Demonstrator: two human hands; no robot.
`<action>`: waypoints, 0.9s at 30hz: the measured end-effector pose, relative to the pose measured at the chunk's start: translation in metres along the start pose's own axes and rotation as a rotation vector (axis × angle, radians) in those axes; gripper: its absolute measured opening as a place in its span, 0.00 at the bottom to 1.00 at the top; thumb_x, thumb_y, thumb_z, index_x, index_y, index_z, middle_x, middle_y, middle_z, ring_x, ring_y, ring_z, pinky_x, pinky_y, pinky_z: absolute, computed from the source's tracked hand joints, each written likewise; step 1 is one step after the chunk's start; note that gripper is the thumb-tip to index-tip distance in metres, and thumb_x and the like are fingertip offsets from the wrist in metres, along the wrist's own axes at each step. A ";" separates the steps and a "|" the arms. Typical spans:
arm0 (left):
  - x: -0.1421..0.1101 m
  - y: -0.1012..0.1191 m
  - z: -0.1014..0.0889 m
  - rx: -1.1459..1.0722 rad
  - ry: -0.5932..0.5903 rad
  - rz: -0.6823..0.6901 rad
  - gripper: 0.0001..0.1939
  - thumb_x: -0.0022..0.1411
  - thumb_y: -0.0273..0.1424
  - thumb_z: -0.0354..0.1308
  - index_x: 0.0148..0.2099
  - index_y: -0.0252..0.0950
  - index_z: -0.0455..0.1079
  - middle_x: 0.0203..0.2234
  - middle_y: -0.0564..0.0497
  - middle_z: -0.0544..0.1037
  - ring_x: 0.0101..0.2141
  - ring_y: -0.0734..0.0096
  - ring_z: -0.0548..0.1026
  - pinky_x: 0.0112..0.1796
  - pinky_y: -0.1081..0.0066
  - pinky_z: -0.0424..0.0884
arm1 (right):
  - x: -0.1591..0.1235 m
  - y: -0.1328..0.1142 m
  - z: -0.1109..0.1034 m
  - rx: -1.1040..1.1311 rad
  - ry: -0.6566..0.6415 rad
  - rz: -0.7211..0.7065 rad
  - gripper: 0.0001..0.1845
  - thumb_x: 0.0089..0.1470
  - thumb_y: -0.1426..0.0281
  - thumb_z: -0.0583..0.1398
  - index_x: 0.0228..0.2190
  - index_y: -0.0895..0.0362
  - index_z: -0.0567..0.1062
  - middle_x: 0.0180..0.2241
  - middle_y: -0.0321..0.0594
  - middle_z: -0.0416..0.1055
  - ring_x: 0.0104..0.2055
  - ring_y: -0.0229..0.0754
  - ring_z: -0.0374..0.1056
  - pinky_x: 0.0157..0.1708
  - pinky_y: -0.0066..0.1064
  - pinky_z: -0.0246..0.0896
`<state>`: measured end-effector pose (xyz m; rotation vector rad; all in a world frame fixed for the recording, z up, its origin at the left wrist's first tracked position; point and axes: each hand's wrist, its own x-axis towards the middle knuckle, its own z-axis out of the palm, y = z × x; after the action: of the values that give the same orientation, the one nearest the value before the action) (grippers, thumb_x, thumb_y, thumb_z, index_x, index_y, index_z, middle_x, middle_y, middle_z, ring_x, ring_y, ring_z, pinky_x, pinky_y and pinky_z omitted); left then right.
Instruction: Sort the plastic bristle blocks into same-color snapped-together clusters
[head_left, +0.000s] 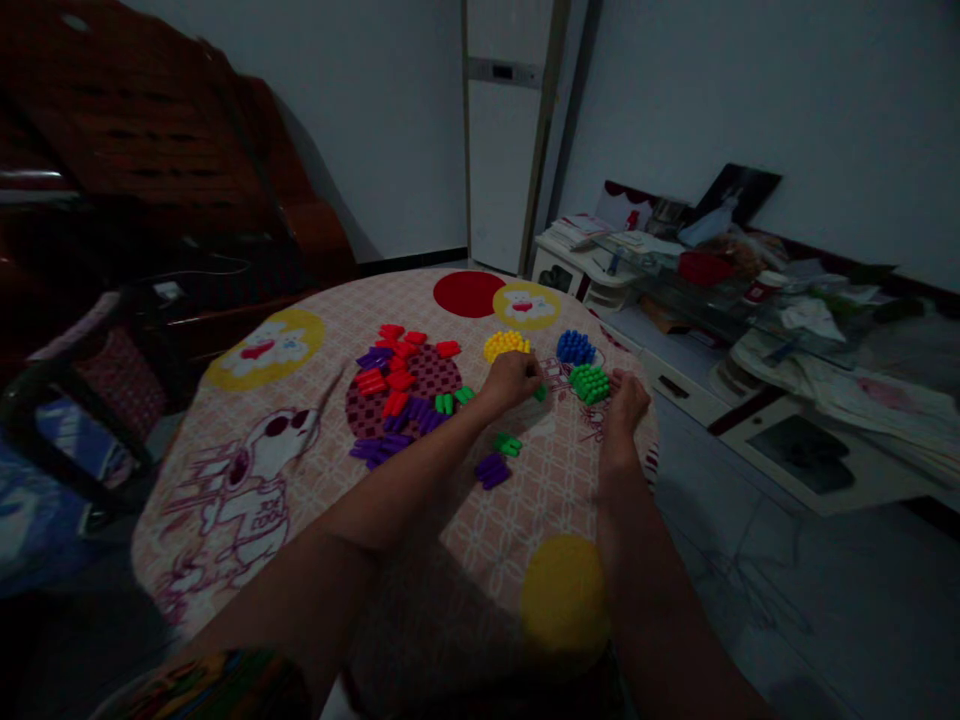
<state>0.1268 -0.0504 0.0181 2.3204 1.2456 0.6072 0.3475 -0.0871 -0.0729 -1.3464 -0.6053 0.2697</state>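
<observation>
My left hand (513,379) reaches over the middle of the table, its fingers closed. A small green plastic block (540,392) shows at its fingertips, mostly hidden by the hand. Just beyond it sits a cluster of yellow pegs (505,346). My right hand (628,398) is at the table's right side, fingers loosely bent and apart, beside a cluster of green pegs (590,383); the fingertips are at its edge. Behind that stands a blue cluster (575,347). Loose green blocks (508,444) and a purple block (492,471) lie nearer to me.
Red blocks (400,380) and purple blocks (381,450) are scattered on the left half of the patterned tablecloth (450,540). A cluttered low cabinet (675,390) stands to the right. A wooden bench (300,220) and a dark chair frame (67,450) are on the left.
</observation>
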 end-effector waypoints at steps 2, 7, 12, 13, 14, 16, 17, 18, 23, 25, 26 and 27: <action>0.019 0.011 0.017 -0.002 0.008 -0.050 0.10 0.58 0.25 0.58 0.38 0.32 0.81 0.30 0.47 0.83 0.34 0.68 0.79 0.39 0.73 0.71 | 0.000 -0.001 0.000 -0.009 -0.007 -0.010 0.19 0.53 0.59 0.52 0.32 0.58 0.78 0.31 0.41 0.78 0.35 0.44 0.73 0.37 0.35 0.69; 0.044 0.026 0.047 0.057 -0.053 -0.113 0.14 0.61 0.27 0.57 0.43 0.30 0.82 0.38 0.40 0.84 0.40 0.62 0.80 0.43 0.70 0.72 | -0.002 -0.003 -0.001 -0.013 -0.007 -0.003 0.20 0.53 0.59 0.53 0.34 0.58 0.79 0.32 0.41 0.78 0.34 0.44 0.74 0.38 0.35 0.69; 0.051 0.033 0.057 0.076 -0.067 -0.117 0.16 0.63 0.30 0.55 0.45 0.29 0.82 0.41 0.39 0.84 0.42 0.61 0.80 0.46 0.69 0.72 | -0.002 0.000 -0.001 -0.046 0.010 -0.015 0.20 0.54 0.59 0.52 0.33 0.57 0.79 0.34 0.41 0.78 0.35 0.44 0.73 0.37 0.35 0.69; 0.051 0.035 0.057 0.068 -0.070 -0.120 0.16 0.63 0.30 0.55 0.46 0.29 0.81 0.41 0.40 0.84 0.42 0.61 0.80 0.46 0.69 0.72 | -0.001 0.002 -0.001 -0.055 0.008 -0.027 0.20 0.54 0.59 0.52 0.33 0.57 0.79 0.34 0.41 0.78 0.35 0.44 0.73 0.37 0.35 0.69; 0.051 0.037 0.056 0.061 -0.074 -0.123 0.16 0.63 0.30 0.56 0.46 0.29 0.81 0.40 0.40 0.84 0.42 0.61 0.80 0.46 0.69 0.72 | 0.000 0.003 -0.002 -0.060 0.006 -0.038 0.20 0.54 0.58 0.52 0.33 0.57 0.79 0.34 0.41 0.78 0.35 0.44 0.73 0.37 0.35 0.68; 0.050 0.040 0.055 0.048 -0.091 -0.129 0.16 0.63 0.30 0.56 0.46 0.28 0.81 0.40 0.40 0.84 0.42 0.61 0.80 0.46 0.69 0.72 | 0.000 0.005 -0.002 -0.058 0.002 -0.052 0.20 0.55 0.58 0.51 0.33 0.56 0.79 0.34 0.40 0.78 0.36 0.44 0.73 0.38 0.36 0.68; 0.050 0.040 0.055 0.044 -0.098 -0.137 0.16 0.63 0.30 0.55 0.46 0.28 0.81 0.41 0.39 0.84 0.43 0.61 0.80 0.46 0.69 0.73 | 0.001 0.006 -0.002 -0.056 0.002 -0.051 0.20 0.55 0.58 0.51 0.34 0.56 0.79 0.34 0.40 0.78 0.36 0.44 0.73 0.38 0.36 0.68; 0.050 0.041 0.055 0.039 -0.101 -0.148 0.16 0.64 0.30 0.55 0.46 0.28 0.81 0.41 0.39 0.84 0.43 0.61 0.80 0.47 0.69 0.73 | 0.001 0.006 -0.002 -0.055 0.004 -0.047 0.20 0.55 0.58 0.51 0.33 0.57 0.79 0.33 0.40 0.78 0.35 0.44 0.73 0.38 0.36 0.68; 0.048 0.037 0.057 0.014 -0.110 -0.245 0.16 0.65 0.30 0.53 0.47 0.26 0.79 0.44 0.36 0.83 0.46 0.59 0.80 0.47 0.70 0.72 | 0.000 0.006 -0.001 -0.058 -0.002 -0.054 0.20 0.55 0.58 0.52 0.33 0.57 0.78 0.32 0.41 0.78 0.34 0.44 0.73 0.37 0.36 0.68; 0.049 0.035 0.059 0.001 -0.123 -0.264 0.16 0.64 0.29 0.54 0.47 0.26 0.79 0.44 0.35 0.83 0.46 0.59 0.80 0.46 0.71 0.73 | 0.000 0.007 -0.001 -0.059 0.004 -0.047 0.20 0.55 0.58 0.52 0.33 0.57 0.78 0.33 0.41 0.78 0.34 0.44 0.73 0.37 0.35 0.68; 0.049 0.035 0.060 -0.006 -0.126 -0.268 0.16 0.64 0.29 0.54 0.47 0.26 0.79 0.43 0.35 0.83 0.45 0.59 0.80 0.45 0.71 0.73 | 0.001 0.007 -0.001 -0.061 0.008 -0.041 0.20 0.54 0.58 0.52 0.33 0.57 0.78 0.33 0.40 0.78 0.34 0.44 0.73 0.37 0.35 0.68; 0.049 0.035 0.060 -0.014 -0.128 -0.270 0.16 0.64 0.29 0.54 0.48 0.26 0.79 0.43 0.36 0.83 0.44 0.60 0.81 0.44 0.71 0.73 | 0.001 0.008 -0.001 -0.061 0.011 -0.038 0.20 0.54 0.59 0.52 0.33 0.57 0.78 0.33 0.40 0.77 0.34 0.43 0.72 0.37 0.35 0.68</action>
<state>0.2082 -0.0361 -0.0026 2.0940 1.4542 0.3682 0.3500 -0.0858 -0.0801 -1.3924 -0.6338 0.2140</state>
